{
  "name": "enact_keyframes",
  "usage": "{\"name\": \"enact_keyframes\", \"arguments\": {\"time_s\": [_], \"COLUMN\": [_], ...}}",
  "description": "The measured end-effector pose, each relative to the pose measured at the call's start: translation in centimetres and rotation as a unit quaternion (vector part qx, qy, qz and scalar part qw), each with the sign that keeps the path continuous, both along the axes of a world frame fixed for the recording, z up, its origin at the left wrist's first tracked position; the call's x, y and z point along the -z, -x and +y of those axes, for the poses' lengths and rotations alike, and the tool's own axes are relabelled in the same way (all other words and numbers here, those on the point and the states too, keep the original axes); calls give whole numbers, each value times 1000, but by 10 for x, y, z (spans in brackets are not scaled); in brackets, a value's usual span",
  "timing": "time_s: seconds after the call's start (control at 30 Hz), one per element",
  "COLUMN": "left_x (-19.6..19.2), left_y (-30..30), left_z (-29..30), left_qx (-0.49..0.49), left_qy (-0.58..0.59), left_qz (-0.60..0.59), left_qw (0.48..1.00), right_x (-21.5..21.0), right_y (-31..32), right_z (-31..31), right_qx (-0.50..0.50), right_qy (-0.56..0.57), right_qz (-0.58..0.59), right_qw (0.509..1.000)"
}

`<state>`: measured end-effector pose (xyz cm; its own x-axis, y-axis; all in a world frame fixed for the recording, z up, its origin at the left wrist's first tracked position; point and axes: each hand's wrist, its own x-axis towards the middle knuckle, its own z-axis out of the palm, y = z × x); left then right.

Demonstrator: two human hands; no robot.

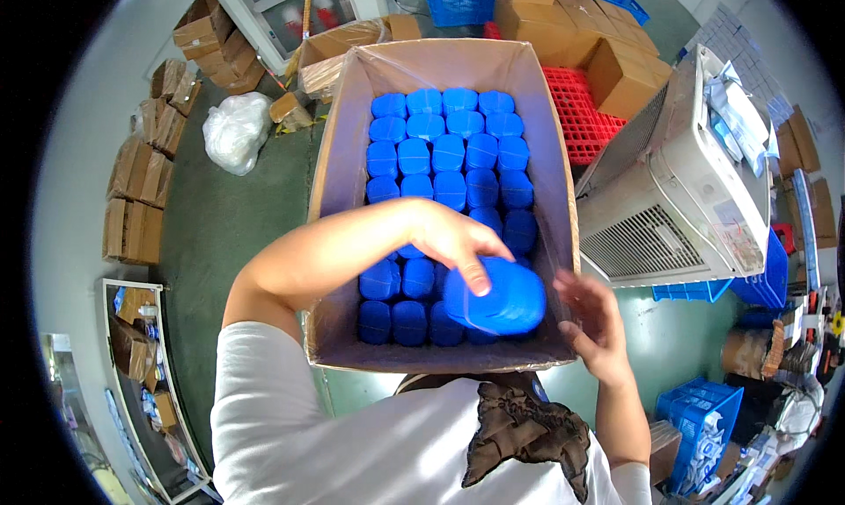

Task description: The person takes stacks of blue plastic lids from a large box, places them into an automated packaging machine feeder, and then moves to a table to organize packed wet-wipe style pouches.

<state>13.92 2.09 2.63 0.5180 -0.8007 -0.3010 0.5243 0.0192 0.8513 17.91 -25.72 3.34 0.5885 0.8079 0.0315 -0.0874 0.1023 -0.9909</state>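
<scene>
A tall open cardboard box stands in front of me, with rows of rounded blue packs inside it. My left hand reaches over the box and grips one blue pack, thumb on the near side. This pack is raised above the others near the front right corner and looks slightly blurred. What the packs are made of I cannot tell. By the box's right wall is my right hand, slightly blurred, its fingers apart and nothing in it.
A large off-white machine with a vent grille stands close on the right. Behind the box are a red plastic pallet and cartons. A clear plastic bag lies on the left floor. A blue crate sits at lower right.
</scene>
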Motion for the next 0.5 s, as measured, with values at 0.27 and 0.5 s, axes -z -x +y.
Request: {"name": "enact_keyframes", "arguments": {"time_s": [0.27, 0.5], "left_x": [19, 142], "left_y": [-4, 3], "left_z": [-64, -70], "left_qx": [-30, -166], "left_qy": [146, -506], "left_qz": [109, -200], "left_qw": [983, 822], "right_x": [6, 6], "right_y": [-13, -8], "right_z": [21, -35], "right_qx": [-87, 138], "right_qy": [-97, -171], "right_qz": [169, 289], "right_qw": [977, 932]}}
